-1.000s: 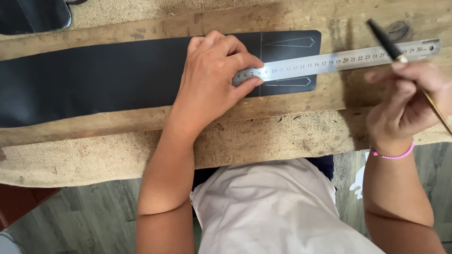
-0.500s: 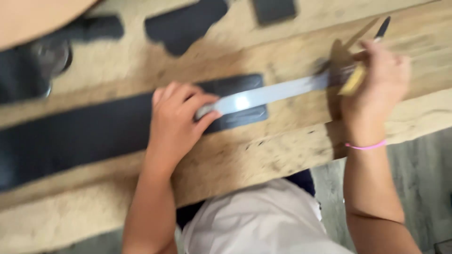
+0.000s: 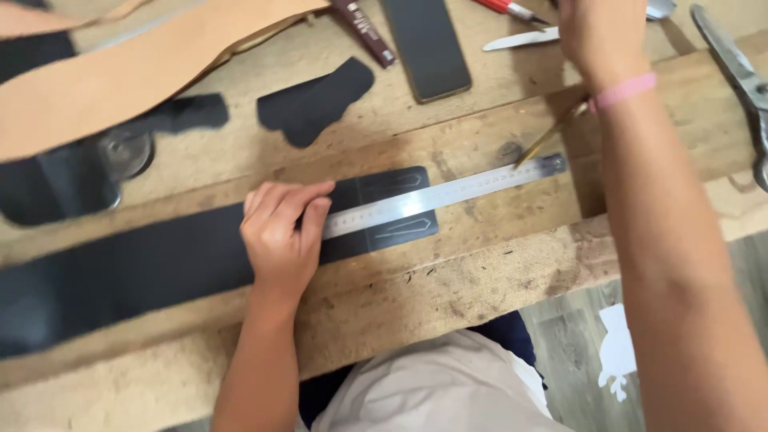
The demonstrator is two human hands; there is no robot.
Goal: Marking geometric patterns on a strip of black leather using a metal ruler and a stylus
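Observation:
My left hand (image 3: 280, 236) lies flat, fingers together, pressing the near end of a steel ruler (image 3: 448, 194) onto a long black leather strip (image 3: 144, 272). The ruler runs right and slightly away, across the strip's end, where pointed outlines are drawn. My right hand (image 3: 596, 36) is stretched to the bench's far edge beside a knife blade (image 3: 520, 38). Its fingers are cut off by the top of the view. A thin brass-coloured stick (image 3: 548, 142) lies slanted under that wrist, its tip near the ruler's far end.
On the wooden bench (image 3: 480, 264) lie a dark phone (image 3: 424, 44), black leather scraps (image 3: 316, 100), a wide tan leather band (image 3: 136, 68), a red-handled tool (image 3: 504, 8) and big scissors (image 3: 740, 80) at the right edge.
My right hand has left the ruler's far end and reached to the back of the bench. The view has tilted up, showing more tools. My left hand stays on the ruler.

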